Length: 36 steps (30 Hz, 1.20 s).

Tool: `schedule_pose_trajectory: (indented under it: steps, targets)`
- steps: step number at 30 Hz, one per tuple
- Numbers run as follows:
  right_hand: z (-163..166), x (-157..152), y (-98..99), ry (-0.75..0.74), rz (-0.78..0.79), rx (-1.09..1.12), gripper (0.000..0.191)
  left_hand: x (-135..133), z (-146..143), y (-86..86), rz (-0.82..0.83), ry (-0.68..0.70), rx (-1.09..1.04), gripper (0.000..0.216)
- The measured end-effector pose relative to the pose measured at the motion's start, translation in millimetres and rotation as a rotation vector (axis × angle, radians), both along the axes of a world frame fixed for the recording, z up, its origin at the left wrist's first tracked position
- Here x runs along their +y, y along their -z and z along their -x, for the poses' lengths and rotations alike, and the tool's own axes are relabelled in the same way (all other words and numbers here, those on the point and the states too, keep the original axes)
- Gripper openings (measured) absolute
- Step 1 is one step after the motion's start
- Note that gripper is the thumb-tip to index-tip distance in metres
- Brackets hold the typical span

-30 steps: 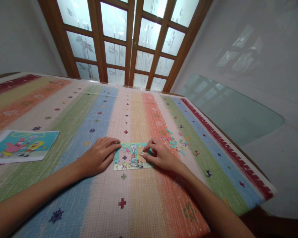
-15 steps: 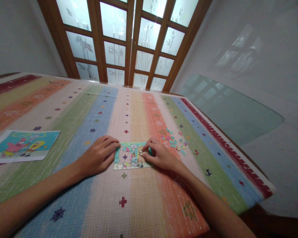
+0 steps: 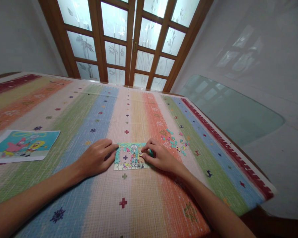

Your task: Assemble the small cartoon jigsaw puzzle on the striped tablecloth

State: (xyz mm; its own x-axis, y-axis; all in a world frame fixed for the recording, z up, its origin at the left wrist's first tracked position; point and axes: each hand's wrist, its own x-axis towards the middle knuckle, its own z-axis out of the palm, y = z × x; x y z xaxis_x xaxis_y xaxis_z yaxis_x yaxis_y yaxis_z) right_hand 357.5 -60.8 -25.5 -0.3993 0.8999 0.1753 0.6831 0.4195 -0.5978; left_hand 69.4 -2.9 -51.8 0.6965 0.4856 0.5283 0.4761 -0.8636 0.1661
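A partly assembled jigsaw puzzle [image 3: 134, 160] with a cartoon picture lies flat on the striped tablecloth, and gaps inside its border show the cloth. My left hand [image 3: 98, 156] rests at the puzzle's left side, its index finger reaching the upper left corner while the other fingers bend loosely, holding nothing. Over the right part of the puzzle, my right hand [image 3: 159, 154] pinches a small puzzle piece [image 3: 141, 154] between thumb and index finger, low against the gap there. The hand covers the puzzle's right edge.
Several loose puzzle pieces [image 3: 173, 142] are scattered to the right, beyond my right hand. A printed reference picture [image 3: 24, 144] lies at the left. The tablecloth [image 3: 149, 205] covers the table, with its right edge by the wall. Wooden glass doors [image 3: 132, 46] stand behind.
The fingers of my left hand have drawn back slightly and bent more, leaving the index finger at the puzzle's corner. My right hand stays almost in place, fingertips at the same gap.
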Motion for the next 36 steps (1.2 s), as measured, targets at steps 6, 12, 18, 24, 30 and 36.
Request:
schedule_pose_trajectory:
  steps: [6, 12, 18, 24, 30, 36]
  targets:
    - [4, -3, -0.2, -0.001, -0.014, -0.027, 0.009, 0, 1, 2.3, 0.058, 0.004, 0.003, 0.032]
    - [6, -4, 3.3, -0.002, -0.046, -0.046, 0.008, 1, 3, 6.5, 0.046, -0.017, 0.066, 0.033]
    - [9, -5, 5.4, 0.028, -0.068, -0.076, 0.008, 1, 4, 7.7, 0.108, -0.067, 0.068, 0.037]
    - [9, -4, 6.4, 0.040, -0.106, -0.103, 0.010, 2, 5, 8.0, 0.090, -0.067, 0.099, 0.038]
    - [9, -7, 5.2, 0.007, -0.134, -0.124, 0.014, 6, 8, 17.5, 0.096, -0.117, 0.064, 0.042]
    - [-24, 1, -10.9, 0.040, -0.170, -0.173, 0.016, 8, 11, 21.2, 0.053, -0.106, 0.089, 0.041]
